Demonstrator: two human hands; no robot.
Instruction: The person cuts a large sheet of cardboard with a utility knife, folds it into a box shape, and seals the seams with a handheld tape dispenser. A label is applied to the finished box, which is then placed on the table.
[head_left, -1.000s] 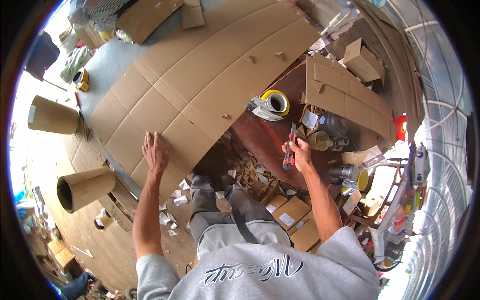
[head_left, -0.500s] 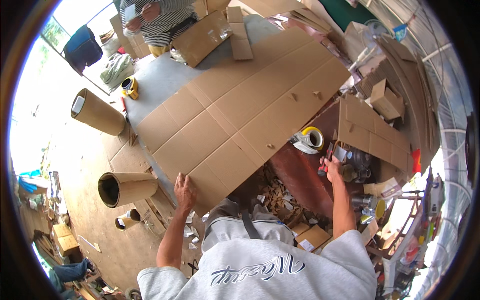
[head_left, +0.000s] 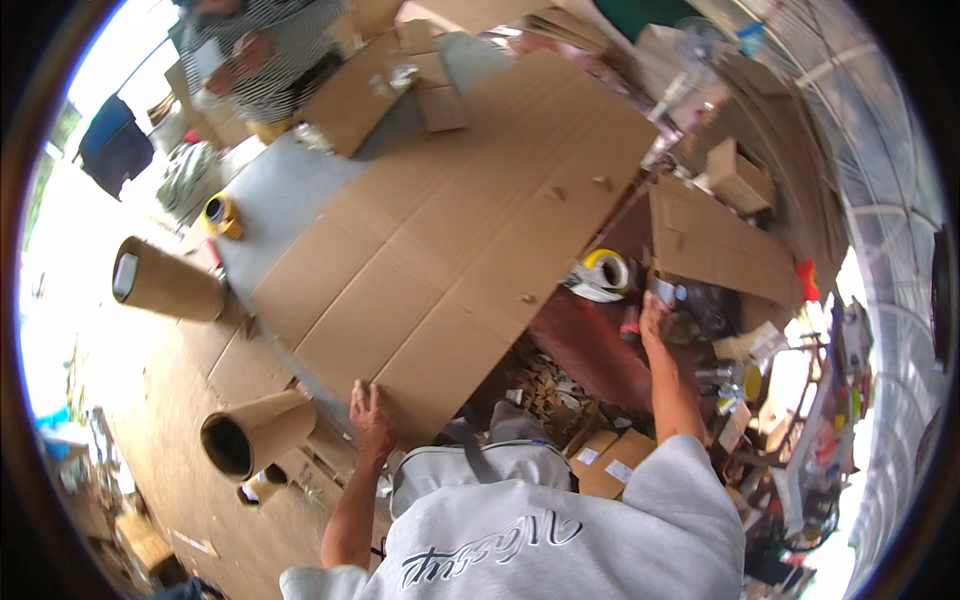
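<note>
cardboard sheet (head_left: 440, 260), creased, spread across grey table (head_left: 265, 205). l hand (head_left: 373, 415) laid on its near edge, fingers out, not clenched. r hand (head_left: 655, 315) off to r, by red cutter (head_left: 630, 322); blurred, can't tell if gripping. tape dispenser (head_left: 598, 288) nearby w/ yellow roll; co-worker (head_left: 290, 50) in stripes at far l.

Bright daylight, glare blown out at left; motion blur; fisheye bending, black corners.

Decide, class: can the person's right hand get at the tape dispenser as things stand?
Probably yes: the right hand is just right of the tape dispenser, and nothing visible blocks the short gap, though blur hides whether that hand holds anything.
</note>
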